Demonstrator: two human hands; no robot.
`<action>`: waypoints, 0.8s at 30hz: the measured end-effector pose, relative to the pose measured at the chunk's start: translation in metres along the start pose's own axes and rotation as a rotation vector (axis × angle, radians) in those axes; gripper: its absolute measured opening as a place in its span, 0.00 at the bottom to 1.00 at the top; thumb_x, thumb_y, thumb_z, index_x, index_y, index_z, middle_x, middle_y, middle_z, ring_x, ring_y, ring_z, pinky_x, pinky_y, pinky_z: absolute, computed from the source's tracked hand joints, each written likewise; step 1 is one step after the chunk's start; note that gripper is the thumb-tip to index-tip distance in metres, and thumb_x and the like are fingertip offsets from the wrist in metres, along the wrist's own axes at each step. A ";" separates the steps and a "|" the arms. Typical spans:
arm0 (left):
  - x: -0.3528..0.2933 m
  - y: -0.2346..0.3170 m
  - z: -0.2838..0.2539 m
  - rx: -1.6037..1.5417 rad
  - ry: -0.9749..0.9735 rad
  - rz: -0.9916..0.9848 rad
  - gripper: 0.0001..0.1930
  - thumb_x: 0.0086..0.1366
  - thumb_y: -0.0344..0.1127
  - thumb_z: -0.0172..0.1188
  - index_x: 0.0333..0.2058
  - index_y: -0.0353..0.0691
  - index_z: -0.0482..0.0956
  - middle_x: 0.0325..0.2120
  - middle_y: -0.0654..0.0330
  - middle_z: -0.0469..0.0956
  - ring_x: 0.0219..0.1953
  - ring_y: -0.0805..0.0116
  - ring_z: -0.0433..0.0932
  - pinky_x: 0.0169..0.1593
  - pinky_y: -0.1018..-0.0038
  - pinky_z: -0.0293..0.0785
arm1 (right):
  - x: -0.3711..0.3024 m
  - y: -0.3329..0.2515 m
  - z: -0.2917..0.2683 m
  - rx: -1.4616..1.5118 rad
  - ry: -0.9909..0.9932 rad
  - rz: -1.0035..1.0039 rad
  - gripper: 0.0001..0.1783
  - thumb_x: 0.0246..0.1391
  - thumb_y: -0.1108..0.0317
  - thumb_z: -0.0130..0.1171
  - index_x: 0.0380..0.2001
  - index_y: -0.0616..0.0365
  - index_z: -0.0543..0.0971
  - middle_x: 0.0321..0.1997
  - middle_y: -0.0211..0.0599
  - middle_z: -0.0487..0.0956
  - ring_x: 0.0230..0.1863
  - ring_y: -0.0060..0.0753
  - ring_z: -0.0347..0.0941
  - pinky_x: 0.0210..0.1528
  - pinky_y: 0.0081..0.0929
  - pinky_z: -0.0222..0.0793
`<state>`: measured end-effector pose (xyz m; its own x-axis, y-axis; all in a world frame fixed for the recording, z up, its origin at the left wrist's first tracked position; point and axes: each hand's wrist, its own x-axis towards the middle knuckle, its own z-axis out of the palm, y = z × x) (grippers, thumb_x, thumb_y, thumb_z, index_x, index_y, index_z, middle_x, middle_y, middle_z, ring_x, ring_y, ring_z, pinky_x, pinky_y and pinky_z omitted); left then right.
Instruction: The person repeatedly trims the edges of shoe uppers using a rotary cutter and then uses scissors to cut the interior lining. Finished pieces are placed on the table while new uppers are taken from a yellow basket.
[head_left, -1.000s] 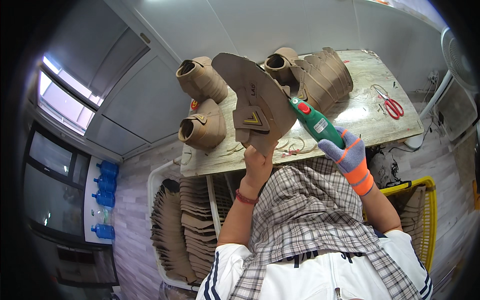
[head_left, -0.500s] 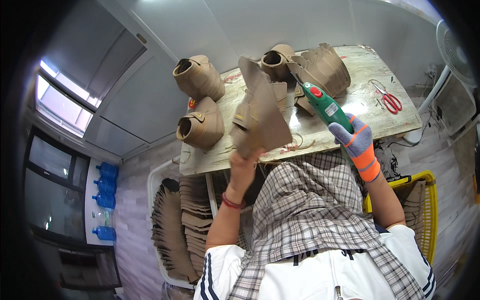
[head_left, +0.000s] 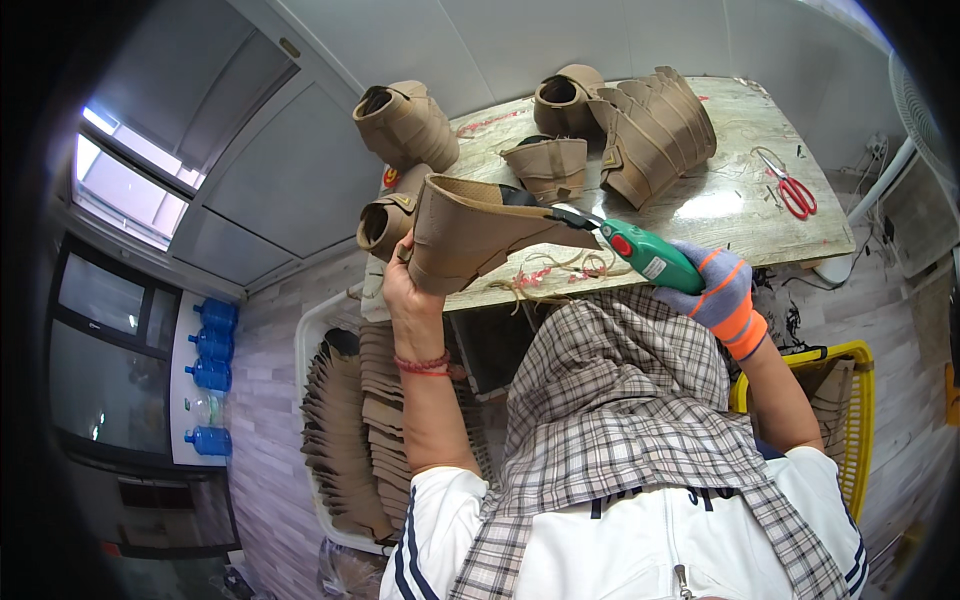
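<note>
My bare left hand [head_left: 411, 293] is closed on the lower left side of a tan shoe upper [head_left: 458, 238], raised above the table's near edge with its dark inner lining showing at the top. In my right hand [head_left: 716, 292], covered by a grey and orange glove, is a green handheld electric cutter [head_left: 655, 258] with a red button. Its dark blades [head_left: 577, 216] point left and meet the upper's right-hand edge; whether they are cutting cannot be made out. Loose cord trimmings [head_left: 590, 266] lie on the table below.
On the pale worn table [head_left: 745, 165] stand nested tan uppers [head_left: 660, 135], more uppers [head_left: 408, 128] at the left, and red-handled scissors [head_left: 797, 196]. Below are a white basket [head_left: 300, 340] of stacked pieces and a yellow basket [head_left: 862, 440]. A white fan [head_left: 915, 110] stands far right.
My left hand has moved left and up, turning the upper so its opening faces up and its edge points right. The cutter has tilted lower, its blades now at that edge.
</note>
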<state>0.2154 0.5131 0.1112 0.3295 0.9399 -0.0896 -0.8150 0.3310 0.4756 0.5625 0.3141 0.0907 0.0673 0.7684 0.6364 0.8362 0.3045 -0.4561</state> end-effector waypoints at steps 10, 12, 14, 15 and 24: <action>0.006 -0.015 -0.007 -0.193 -0.178 -0.180 0.12 0.65 0.28 0.48 0.42 0.28 0.76 0.43 0.48 0.79 0.46 0.56 0.78 0.53 0.62 0.75 | 0.002 -0.003 0.009 0.051 0.061 -0.059 0.34 0.28 0.52 0.78 0.41 0.58 0.80 0.29 0.42 0.81 0.27 0.45 0.78 0.30 0.32 0.74; 0.003 -0.019 -0.003 -0.249 -0.240 -0.244 0.12 0.65 0.29 0.48 0.42 0.28 0.76 0.43 0.47 0.79 0.46 0.56 0.78 0.53 0.62 0.75 | 0.002 -0.003 0.010 0.035 0.083 -0.066 0.35 0.28 0.52 0.78 0.41 0.58 0.80 0.28 0.42 0.81 0.27 0.44 0.78 0.30 0.32 0.74; 0.002 -0.022 0.002 -0.303 -0.246 -0.298 0.12 0.65 0.29 0.48 0.42 0.28 0.76 0.43 0.47 0.79 0.46 0.55 0.78 0.53 0.62 0.75 | 0.004 -0.004 0.009 0.047 0.082 -0.064 0.34 0.28 0.52 0.78 0.41 0.57 0.81 0.28 0.42 0.81 0.26 0.44 0.78 0.30 0.32 0.74; 0.002 -0.022 0.005 -0.328 -0.220 -0.319 0.12 0.65 0.29 0.48 0.42 0.28 0.76 0.43 0.47 0.79 0.46 0.55 0.78 0.54 0.62 0.75 | 0.004 -0.005 0.008 0.053 0.081 -0.062 0.34 0.27 0.52 0.78 0.41 0.57 0.81 0.28 0.42 0.81 0.26 0.44 0.78 0.30 0.32 0.74; 0.007 -0.034 0.012 -0.201 -0.095 -0.241 0.12 0.66 0.30 0.48 0.44 0.30 0.76 0.44 0.49 0.79 0.47 0.55 0.78 0.53 0.61 0.74 | 0.012 -0.021 0.009 0.212 0.057 -0.044 0.32 0.30 0.55 0.77 0.42 0.58 0.81 0.29 0.44 0.81 0.27 0.45 0.78 0.30 0.31 0.73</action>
<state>0.2512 0.5075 0.1045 0.5600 0.8234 -0.0921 -0.7827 0.5621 0.2671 0.5405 0.3219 0.1021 0.0691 0.7206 0.6899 0.7063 0.4531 -0.5439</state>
